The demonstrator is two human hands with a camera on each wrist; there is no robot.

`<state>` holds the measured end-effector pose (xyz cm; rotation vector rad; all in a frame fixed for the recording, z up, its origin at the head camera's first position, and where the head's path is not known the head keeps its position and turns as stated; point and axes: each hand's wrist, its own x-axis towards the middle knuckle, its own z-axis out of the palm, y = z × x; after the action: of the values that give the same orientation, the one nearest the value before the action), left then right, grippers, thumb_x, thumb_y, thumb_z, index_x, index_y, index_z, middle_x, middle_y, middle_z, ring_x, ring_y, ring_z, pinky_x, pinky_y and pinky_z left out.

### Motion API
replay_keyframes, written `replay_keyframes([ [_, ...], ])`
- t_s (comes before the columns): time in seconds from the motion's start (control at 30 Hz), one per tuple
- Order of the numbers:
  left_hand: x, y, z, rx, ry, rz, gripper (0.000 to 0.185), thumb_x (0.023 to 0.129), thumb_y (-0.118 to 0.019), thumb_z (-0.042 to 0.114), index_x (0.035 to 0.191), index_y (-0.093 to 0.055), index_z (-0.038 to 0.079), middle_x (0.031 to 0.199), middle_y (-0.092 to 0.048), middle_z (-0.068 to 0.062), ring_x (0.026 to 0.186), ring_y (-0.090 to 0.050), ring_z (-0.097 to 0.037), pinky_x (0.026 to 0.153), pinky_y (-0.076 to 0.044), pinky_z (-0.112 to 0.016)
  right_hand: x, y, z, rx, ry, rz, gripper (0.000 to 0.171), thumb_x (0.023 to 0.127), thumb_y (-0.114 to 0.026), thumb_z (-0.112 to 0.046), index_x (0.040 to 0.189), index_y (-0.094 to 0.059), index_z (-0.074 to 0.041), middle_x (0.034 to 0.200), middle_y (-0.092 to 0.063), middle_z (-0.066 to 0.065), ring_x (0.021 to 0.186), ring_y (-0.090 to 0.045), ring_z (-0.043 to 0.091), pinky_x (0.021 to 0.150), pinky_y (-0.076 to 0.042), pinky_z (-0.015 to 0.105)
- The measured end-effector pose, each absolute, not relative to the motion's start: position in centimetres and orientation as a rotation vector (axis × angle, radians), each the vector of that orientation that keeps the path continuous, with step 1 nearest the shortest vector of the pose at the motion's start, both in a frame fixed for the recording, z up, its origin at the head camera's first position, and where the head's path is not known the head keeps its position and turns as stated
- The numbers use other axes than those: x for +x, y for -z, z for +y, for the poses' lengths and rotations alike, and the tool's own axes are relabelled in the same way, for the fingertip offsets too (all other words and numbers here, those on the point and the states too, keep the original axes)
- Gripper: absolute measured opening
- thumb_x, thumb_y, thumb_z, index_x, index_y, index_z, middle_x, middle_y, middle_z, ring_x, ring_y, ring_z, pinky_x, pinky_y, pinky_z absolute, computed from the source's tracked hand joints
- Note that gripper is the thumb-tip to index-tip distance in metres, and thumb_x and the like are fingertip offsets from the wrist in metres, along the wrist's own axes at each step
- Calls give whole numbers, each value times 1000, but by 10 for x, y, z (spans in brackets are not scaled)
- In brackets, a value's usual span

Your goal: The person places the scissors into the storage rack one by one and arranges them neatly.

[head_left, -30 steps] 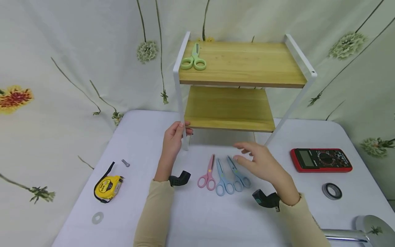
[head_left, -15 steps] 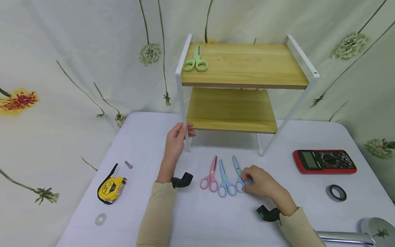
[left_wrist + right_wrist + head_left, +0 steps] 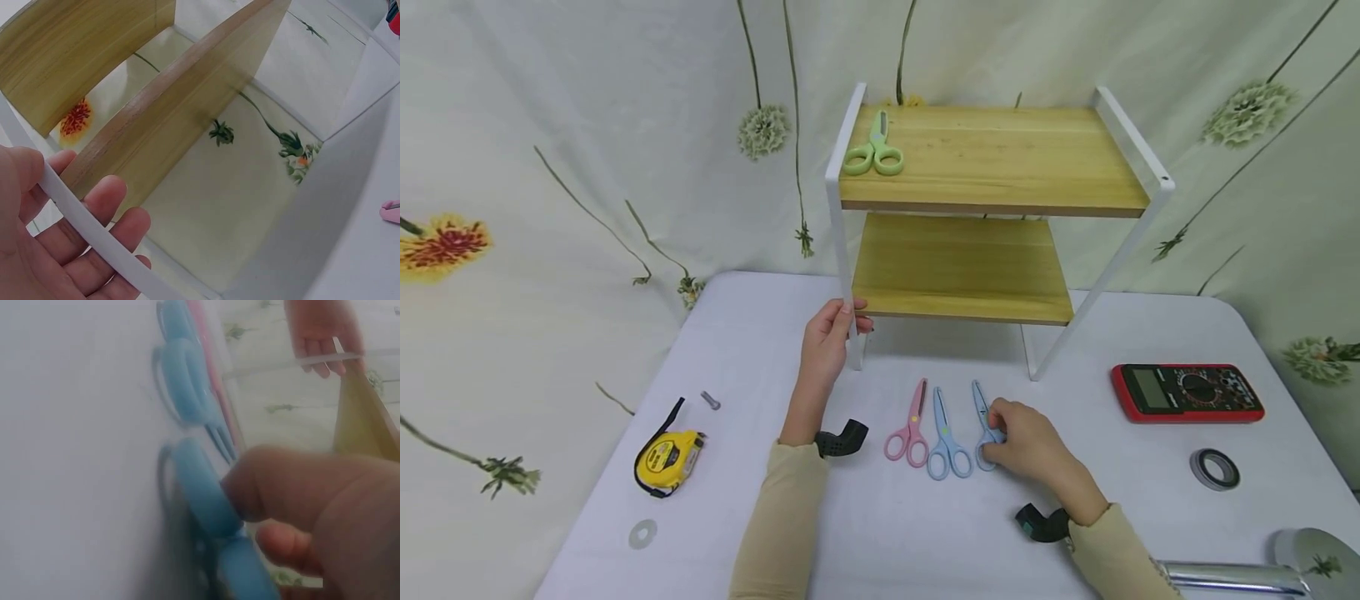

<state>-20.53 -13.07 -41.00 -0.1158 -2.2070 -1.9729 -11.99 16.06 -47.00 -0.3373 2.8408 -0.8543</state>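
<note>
Head view: pinching the rightmost blue scissors (image 3: 982, 410) by the handles, from their right side, with thumb and fingers of the right hand (image 3: 1028, 442). On the white table (image 3: 910, 542) or barely off it, hard to tell through the blur of the right wrist view. Placed just in front of the rack (image 3: 1133, 146), with blade tips pointing away from the person and slightly left. Gripped, then, at the end opposite the tips, with the long axis aimed toward the rack and set at an angle to the right forearm (image 3: 1078, 492). Clearly nearer to the right hand than to the left hand (image 3: 826, 340), curled around the white left leg (image 3: 842, 250) beside the lower shelf (image 3: 962, 258), up and to the left, well apart. Close on the left, with the middle blue scissors (image 3: 947, 435) and the pink scissors (image 3: 913, 422) nearly parallel, probably leaving little room for a sideways swing.
</note>
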Motion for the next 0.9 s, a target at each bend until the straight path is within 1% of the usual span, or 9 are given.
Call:
replay_keyframes([
  [0.17,-205,411,-132,-116,1969,-2209,31,110,-44,20,116,-66,-1,86,-72,-7,88,-68,-15,95,-48,-50,-122,468,169,-340,999,2723,26,74,-74,-2,92,-56,-10,75,-47,1,71,-44,16,63,-35,28],
  [0.3,-205,410,-131,-115,1968,-2212,32,110,-44,21,116,-67,-1,88,-73,-10,86,-67,-11,94,-49,-44,-124,467,173,-347,1045,2663,23,79,-72,-2,97,-61,-10,76,-46,1,72,-43,16,62,-35,28],
  [0.43,-205,410,-132,-116,1968,-2210,32,110,-44,22,116,-66,-1,88,-72,-10,88,-68,-15,94,-51,-39,-124,466,174,-347,1078,2622,21,83,-73,-5,100,-63,-10,76,-52,3,63,-51,15,59,-40,27],
  [0.53,-205,411,-132,-113,1970,-2202,31,110,-44,21,116,-66,0,87,-72,-9,89,-68,-20,93,-51,-39,-124,464,175,-381,1096,2610,17,84,-74,-7,99,-66,-10,84,-62,5,64,-56,13,62,-46,28],
  [0.63,-204,411,-131,-106,1973,-2194,31,110,-44,20,115,-66,0,86,-72,-8,89,-68,-21,93,-50,-42,-125,458,177,-430,1217,2545,14,86,-74,-7,99,-70,-5,84,-65,9,63,-54,10,62,-48,27],
  [0.73,-204,411,-130,-95,1974,-2194,31,110,-44,22,115,-66,1,86,-71,-6,88,-68,-17,94,-49,-47,-123,441,178,-529,1443,2408,19,88,-71,-3,105,-70,6,79,-64,11,54,-53,9,53,-49,26],
  [0.8,-205,412,-130,-91,1980,-2196,31,110,-44,23,116,-66,2,86,-71,-6,87,-67,-14,95,-48,-49,-119,422,178,-666,1585,2318,24,88,-70,2,110,-68,11,77,-61,7,58,-52,7,54,-48,25],
  [0.87,-206,412,-130,-93,1983,-2199,31,110,-44,23,116,-66,2,87,-72,-5,86,-67,-10,94,-47,-49,-116,399,177,-860,1697,2221,31,87,-70,6,117,-66,11,84,-63,1,66,-53,8,56,-48,24],
  [0.9,-206,412,-130,-91,1981,-2203,31,110,-44,23,116,-66,2,87,-72,-5,86,-67,-9,93,-47,-48,-115,387,175,-955,1735,2173,35,86,-70,8,121,-67,7,88,-64,-2,70,-54,9,58,-49,24],
])
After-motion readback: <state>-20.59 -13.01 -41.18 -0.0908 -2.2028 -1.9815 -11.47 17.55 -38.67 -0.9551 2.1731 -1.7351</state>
